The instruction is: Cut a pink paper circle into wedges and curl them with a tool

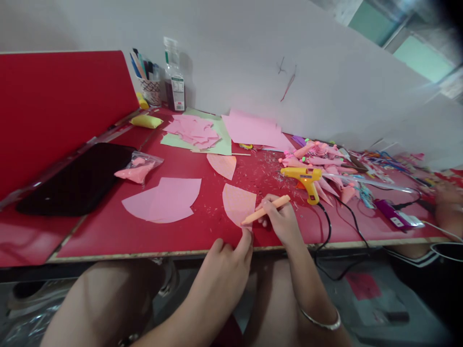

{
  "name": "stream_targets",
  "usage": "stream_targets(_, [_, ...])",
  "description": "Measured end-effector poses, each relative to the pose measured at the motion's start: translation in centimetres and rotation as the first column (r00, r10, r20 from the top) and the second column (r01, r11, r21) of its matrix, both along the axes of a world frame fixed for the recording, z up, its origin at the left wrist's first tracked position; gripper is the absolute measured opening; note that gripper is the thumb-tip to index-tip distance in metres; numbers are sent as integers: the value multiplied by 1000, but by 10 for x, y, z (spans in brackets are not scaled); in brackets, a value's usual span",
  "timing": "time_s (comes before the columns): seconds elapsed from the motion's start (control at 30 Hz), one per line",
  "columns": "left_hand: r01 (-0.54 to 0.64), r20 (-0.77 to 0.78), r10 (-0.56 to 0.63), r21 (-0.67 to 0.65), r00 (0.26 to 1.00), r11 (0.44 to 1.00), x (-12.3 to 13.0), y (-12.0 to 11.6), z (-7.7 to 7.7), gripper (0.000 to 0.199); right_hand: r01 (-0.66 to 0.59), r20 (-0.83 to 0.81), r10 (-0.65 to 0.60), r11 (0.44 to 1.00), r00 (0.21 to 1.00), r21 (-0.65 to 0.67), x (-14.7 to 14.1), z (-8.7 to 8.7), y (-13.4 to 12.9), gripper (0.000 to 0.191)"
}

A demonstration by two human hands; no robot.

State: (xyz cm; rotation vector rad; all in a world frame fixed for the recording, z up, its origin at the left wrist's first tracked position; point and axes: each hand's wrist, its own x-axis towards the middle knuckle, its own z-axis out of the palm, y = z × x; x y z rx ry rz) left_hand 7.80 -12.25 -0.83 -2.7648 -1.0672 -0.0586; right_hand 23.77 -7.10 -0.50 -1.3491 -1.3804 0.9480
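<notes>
My right hand (278, 219) is closed around a light-orange marker (273, 208), its tip touching the lower edge of a fan-shaped pink paper piece (237, 202) that bears faint orange lines. My left hand (231, 258) holds that piece down at its lower point, with a finger pressed on it and the others curled. Just beyond lies a second cut piece (223, 165) with orange marking. To the left, a larger stack of pink paper fans (162, 200) rests flat on the red table (144, 238).
Yellow glue gun (306, 180) with a black cord and pink paper cones (318, 156) lie right. Pink scraps (195, 130) sit on green paper behind. A black tablet-like slab (79, 178), a bag of pink clay (137, 168), a pen cup (150, 90) and bottle (175, 82) stand left.
</notes>
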Motion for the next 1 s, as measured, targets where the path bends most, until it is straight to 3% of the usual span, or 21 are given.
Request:
stream_targets(0.5, [-22, -35, 24, 43, 999, 999, 7, -5, -3, 43, 21, 66, -20, 1000, 998, -8, 2, 2, 1, 26])
stream_targets(0.77, [-38, -12, 39, 72, 999, 997, 7, -5, -4, 40, 199, 84, -206, 976, 975, 86, 13, -3, 6, 28])
stream_targets(1.0, [-32, -17, 34, 71, 999, 997, 7, -5, -4, 40, 364, 153, -400, 906, 904, 216, 16, -4, 9, 26])
